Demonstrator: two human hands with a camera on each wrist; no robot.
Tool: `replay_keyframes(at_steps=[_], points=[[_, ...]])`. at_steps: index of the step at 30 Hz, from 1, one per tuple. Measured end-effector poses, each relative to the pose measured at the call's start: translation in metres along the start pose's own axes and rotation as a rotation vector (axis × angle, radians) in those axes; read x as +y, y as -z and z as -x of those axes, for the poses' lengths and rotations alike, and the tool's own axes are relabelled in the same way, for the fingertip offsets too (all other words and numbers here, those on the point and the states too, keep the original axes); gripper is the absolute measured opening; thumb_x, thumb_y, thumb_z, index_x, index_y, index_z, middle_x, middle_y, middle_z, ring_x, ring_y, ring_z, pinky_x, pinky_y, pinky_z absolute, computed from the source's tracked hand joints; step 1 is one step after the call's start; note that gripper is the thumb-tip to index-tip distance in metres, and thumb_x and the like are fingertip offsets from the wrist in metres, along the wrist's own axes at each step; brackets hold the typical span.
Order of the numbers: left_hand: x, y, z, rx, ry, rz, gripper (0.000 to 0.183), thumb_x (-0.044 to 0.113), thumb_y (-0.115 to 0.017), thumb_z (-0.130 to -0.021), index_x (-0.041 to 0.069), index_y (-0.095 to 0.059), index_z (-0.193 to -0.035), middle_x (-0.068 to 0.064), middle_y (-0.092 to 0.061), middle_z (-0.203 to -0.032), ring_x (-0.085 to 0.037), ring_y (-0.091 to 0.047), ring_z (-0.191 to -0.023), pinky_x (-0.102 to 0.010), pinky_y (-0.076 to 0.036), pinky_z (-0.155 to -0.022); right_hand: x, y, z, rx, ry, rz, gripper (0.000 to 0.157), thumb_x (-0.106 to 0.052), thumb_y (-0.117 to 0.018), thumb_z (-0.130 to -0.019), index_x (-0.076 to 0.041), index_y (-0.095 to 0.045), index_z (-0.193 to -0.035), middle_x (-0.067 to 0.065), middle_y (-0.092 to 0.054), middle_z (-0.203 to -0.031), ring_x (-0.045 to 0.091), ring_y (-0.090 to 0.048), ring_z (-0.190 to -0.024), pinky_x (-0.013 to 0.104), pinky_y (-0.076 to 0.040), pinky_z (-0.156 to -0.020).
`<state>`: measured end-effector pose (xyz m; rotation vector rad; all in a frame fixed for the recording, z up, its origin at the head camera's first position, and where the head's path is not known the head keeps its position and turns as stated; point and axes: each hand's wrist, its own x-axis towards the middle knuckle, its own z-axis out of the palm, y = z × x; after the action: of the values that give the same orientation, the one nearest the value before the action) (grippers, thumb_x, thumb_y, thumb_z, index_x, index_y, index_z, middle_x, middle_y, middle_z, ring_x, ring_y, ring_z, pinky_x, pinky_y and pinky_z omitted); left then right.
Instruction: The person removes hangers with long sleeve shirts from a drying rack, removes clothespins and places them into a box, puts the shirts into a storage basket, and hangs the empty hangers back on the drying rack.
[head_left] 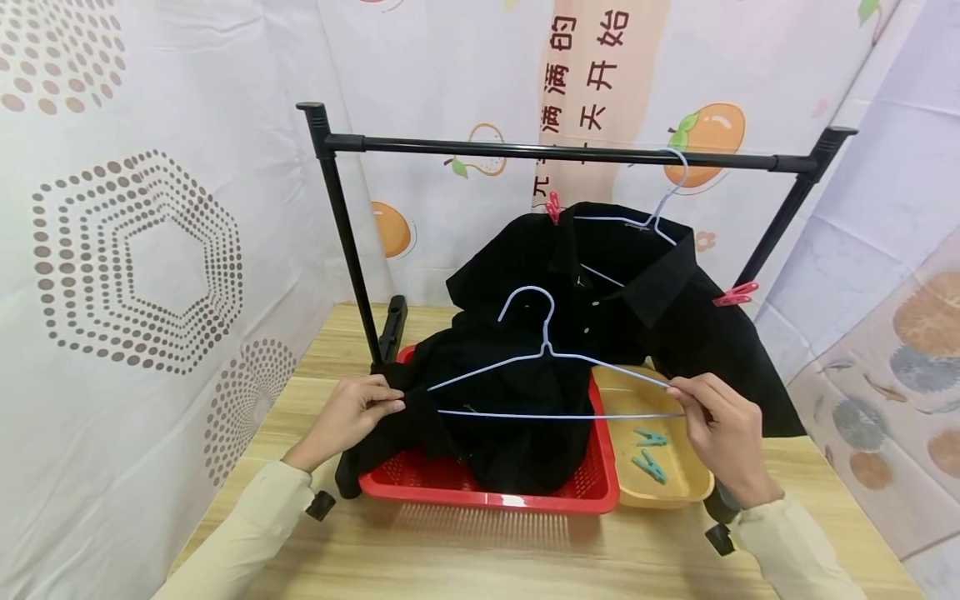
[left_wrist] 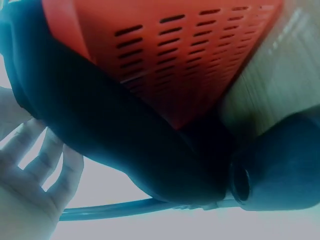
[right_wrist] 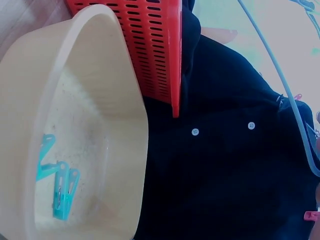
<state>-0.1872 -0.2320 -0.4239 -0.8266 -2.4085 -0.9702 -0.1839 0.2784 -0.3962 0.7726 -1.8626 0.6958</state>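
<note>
A light blue hanger (head_left: 546, 342) is held hook up over a black garment (head_left: 517, 450) heaped in a red basket (head_left: 487, 500). My right hand (head_left: 722, 425) pinches the hanger's right end. My left hand (head_left: 360, 412) pinches an edge of the black garment, and the hanger's left end disappears into the cloth there. In the left wrist view, the fingers (left_wrist: 70, 170) lie against the dark cloth (left_wrist: 110, 125). Most of the right hand is outside the right wrist view, where part of the hanger (right_wrist: 280, 75) shows.
A black shirt (head_left: 637, 308) hangs from the rack's black bar (head_left: 487, 150) on another blue hanger (head_left: 678, 179), with pink clothespins (head_left: 738, 293) on it. Beside the basket, a yellow tub (head_left: 660, 500) holds teal clothespins (head_left: 649, 467). Rack posts (head_left: 347, 225) stand on both sides.
</note>
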Motion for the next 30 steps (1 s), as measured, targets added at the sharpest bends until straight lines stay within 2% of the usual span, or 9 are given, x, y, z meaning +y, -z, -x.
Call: replay_keyframes(at_steps=[7, 14, 20, 22, 25, 28, 30], points=[[-0.005, 0.0, 0.005, -0.071, 0.085, -0.009, 0.011, 0.003, -0.082, -0.087, 0.003, -0.082, -0.098, 0.013, -0.062, -0.075, -0.002, -0.044, -0.06, -0.024, -0.041, -0.053, 0.001, 0.002, -0.001, -0.002, 0.003, -0.006, 0.04, -0.03, -0.062, -0.105, 0.002, -0.076, -0.087, 0.008, -0.066, -0.077, 0.007, -0.045, -0.065, 0.011, -0.033, -0.065], [-0.007, -0.002, 0.006, -0.144, 0.104, -0.032, 0.011, 0.004, -0.082, -0.087, 0.004, -0.083, -0.098, 0.012, -0.064, -0.078, -0.003, -0.045, -0.063, -0.024, -0.043, -0.057, -0.001, 0.006, -0.007, 0.02, -0.011, 0.006, 0.025, -0.012, -0.065, -0.101, 0.004, -0.075, -0.085, 0.011, -0.066, -0.076, 0.009, -0.048, -0.066, 0.009, -0.033, -0.07], [-0.004, -0.002, 0.006, -0.29, 0.128, -0.061, 0.013, 0.013, -0.079, -0.092, 0.005, -0.082, -0.101, 0.01, -0.066, -0.083, -0.004, -0.049, -0.069, -0.025, -0.046, -0.061, 0.0, 0.006, -0.007, 0.003, -0.048, 0.013, 0.007, 0.007, -0.069, -0.09, 0.005, -0.075, -0.088, 0.011, -0.065, -0.077, 0.006, -0.044, -0.069, 0.01, -0.031, -0.07], [-0.004, -0.001, 0.006, -0.321, 0.127, -0.055, 0.014, 0.014, -0.078, -0.093, 0.004, -0.082, -0.102, 0.008, -0.066, -0.085, -0.004, -0.05, -0.07, -0.025, -0.047, -0.062, 0.001, 0.005, -0.006, 0.001, -0.064, 0.014, 0.011, 0.013, -0.07, -0.085, 0.004, -0.075, -0.089, 0.01, -0.063, -0.077, 0.005, -0.042, -0.069, 0.01, -0.03, -0.069], [-0.006, 0.002, 0.007, -0.311, 0.137, -0.011, 0.014, 0.013, -0.077, -0.094, 0.005, -0.081, -0.104, 0.007, -0.067, -0.09, -0.005, -0.052, -0.071, -0.025, -0.048, -0.062, 0.003, 0.003, -0.004, 0.003, -0.088, 0.015, 0.02, 0.02, -0.072, -0.078, 0.004, -0.075, -0.09, 0.009, -0.062, -0.075, 0.003, -0.039, -0.069, 0.011, -0.029, -0.068], [-0.008, 0.007, 0.007, -0.257, 0.173, 0.022, 0.011, 0.015, -0.077, -0.094, 0.009, -0.082, -0.102, 0.008, -0.066, -0.09, -0.007, -0.052, -0.07, -0.026, -0.047, -0.06, 0.004, 0.002, -0.002, -0.002, -0.104, 0.019, 0.024, 0.023, -0.073, -0.075, 0.003, -0.075, -0.089, 0.009, -0.061, -0.075, 0.002, -0.039, -0.069, 0.01, -0.029, -0.067], [-0.009, 0.012, 0.008, -0.223, 0.211, 0.009, 0.007, 0.019, -0.077, -0.095, 0.014, -0.082, -0.097, 0.01, -0.065, -0.087, -0.007, -0.051, -0.068, -0.027, -0.046, -0.06, 0.004, 0.001, -0.001, -0.003, -0.107, 0.02, 0.023, 0.022, -0.073, -0.076, 0.003, -0.075, -0.089, 0.008, -0.061, -0.075, 0.002, -0.039, -0.069, 0.01, -0.029, -0.067]])
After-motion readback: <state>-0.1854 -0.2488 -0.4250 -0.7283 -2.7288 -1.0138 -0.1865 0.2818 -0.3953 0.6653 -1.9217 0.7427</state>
